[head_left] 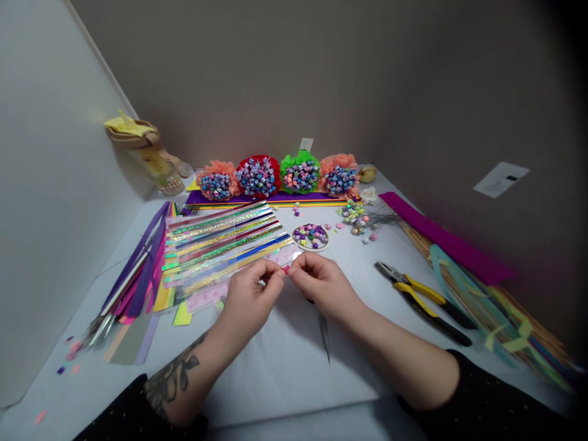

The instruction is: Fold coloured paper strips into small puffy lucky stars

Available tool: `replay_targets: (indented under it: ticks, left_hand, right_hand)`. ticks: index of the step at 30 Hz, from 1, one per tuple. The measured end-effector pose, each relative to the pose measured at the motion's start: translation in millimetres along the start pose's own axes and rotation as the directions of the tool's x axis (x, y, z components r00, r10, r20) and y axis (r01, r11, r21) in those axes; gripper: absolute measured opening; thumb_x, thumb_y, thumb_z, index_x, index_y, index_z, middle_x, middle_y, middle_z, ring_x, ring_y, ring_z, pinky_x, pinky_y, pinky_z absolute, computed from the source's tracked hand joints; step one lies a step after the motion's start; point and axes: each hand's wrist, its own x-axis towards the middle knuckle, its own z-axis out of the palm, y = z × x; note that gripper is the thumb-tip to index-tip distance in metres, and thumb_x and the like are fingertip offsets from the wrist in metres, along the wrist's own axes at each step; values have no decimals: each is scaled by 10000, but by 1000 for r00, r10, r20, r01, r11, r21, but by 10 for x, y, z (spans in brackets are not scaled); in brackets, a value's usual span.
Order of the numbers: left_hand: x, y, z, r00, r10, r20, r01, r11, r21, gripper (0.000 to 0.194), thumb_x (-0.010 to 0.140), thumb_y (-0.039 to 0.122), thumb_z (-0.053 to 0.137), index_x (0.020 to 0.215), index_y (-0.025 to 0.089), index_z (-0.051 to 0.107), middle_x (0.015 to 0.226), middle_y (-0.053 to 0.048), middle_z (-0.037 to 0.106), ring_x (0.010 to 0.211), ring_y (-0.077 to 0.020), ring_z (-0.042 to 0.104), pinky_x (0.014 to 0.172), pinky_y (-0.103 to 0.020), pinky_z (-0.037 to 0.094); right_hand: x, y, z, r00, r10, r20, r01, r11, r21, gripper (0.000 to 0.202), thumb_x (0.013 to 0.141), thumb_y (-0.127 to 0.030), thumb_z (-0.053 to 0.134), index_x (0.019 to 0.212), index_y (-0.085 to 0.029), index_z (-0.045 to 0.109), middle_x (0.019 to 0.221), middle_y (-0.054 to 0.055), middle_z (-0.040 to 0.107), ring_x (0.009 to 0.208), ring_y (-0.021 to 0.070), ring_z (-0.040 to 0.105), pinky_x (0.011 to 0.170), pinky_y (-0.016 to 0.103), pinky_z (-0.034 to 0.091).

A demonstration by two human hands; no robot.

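Note:
My left hand [255,293] and my right hand [323,283] meet over the middle of the table. Between their pinched fingertips is a tiny pink paper piece [286,269], mostly covered, its exact shape too small to make out. Just beyond sits a small round dish [311,247] of purple, pink and yellow folded paper stars. Under my right hand a pointed metal blade [324,338] sticks out toward me; the rest of that tool is hidden. Shiny striped paper strips [229,239] lie beside my left hand.
Pliers with yellow-black handles [425,300] lie at right, near a magenta sheet [445,236] and bundled sticks and strips. Several star-filled paper flowers [258,176] line the back. Wired stars [353,212] lie behind the dish. Purple and grey strips [142,288] spread at left.

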Motion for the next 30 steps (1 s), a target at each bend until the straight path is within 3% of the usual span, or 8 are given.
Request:
replay_targets:
  ticks: [5,10,13,21,30]
  left_hand:
    - [24,-13,-45,997,-52,49,56,996,-64,156,803,252,542,680,168,592,655,20,595,624,-104,529,586,-208,412]
    - [38,21,-74,985,-100,140,126,975,-183,167,792,268,550,661,172,587,626,25,574,566,-92,491,555,-210,399]
    - [42,45,-74,979,-120,165,152,967,-202,179,786,280,552,644,174,581,599,24,565,534,-91,471,536,-216,394]
    - [46,62,-83,982,-66,177,96,982,-164,185,786,280,560,649,165,605,629,6,605,599,-107,533,595,-227,430]
    - [7,50,-63,998,-7,67,11,998,-61,207,825,284,517,677,174,610,642,-1,627,597,-120,559,546,-218,438]
  right_hand:
    - [14,-44,-97,994,-100,50,107,982,-158,200,777,-337,570,669,-183,502,602,-40,438,548,88,377,503,215,301]
    - [27,-6,-148,988,48,146,-65,991,115,272,774,-438,607,719,-183,528,510,-77,373,442,70,306,425,207,234]
    - [24,20,-133,979,80,189,-117,974,196,288,758,-444,640,708,-179,538,479,-91,344,417,60,257,409,206,194]
    - [14,-46,-73,995,28,94,-35,997,71,235,745,-389,621,669,-181,544,481,-74,387,457,75,323,445,214,257]
    - [-6,-76,-41,999,-30,26,30,999,35,196,723,-344,611,639,-181,545,552,-45,459,515,84,381,479,218,302]
